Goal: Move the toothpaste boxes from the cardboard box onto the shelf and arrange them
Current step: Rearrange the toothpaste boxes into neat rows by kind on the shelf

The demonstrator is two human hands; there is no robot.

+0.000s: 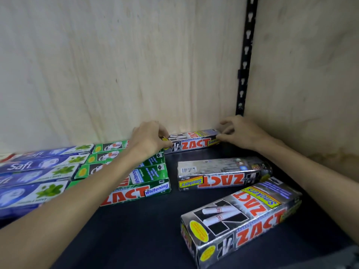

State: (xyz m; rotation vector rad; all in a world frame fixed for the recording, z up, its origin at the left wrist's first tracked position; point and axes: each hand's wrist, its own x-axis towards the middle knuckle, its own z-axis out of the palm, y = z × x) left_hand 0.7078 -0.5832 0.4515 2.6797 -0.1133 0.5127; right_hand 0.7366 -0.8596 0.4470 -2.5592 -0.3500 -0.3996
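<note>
A pale plywood back wall [136, 65] is rising behind the dark shelf [136, 226]. Blue Safi boxes [33, 177] and green ZACT Whitening boxes [136, 183] are lying in rows at left. Two silver ZACT Smokers boxes are lying loose: the nearest [240, 220] angling away rightward, the middle one [223, 174] crosswise, lettering upside down. A third Smokers box [194, 141] is sitting against the wall, long axis left-right. The left hand [149, 138] and right hand [239, 131] are pinching its ends with curled fingers.
</note>
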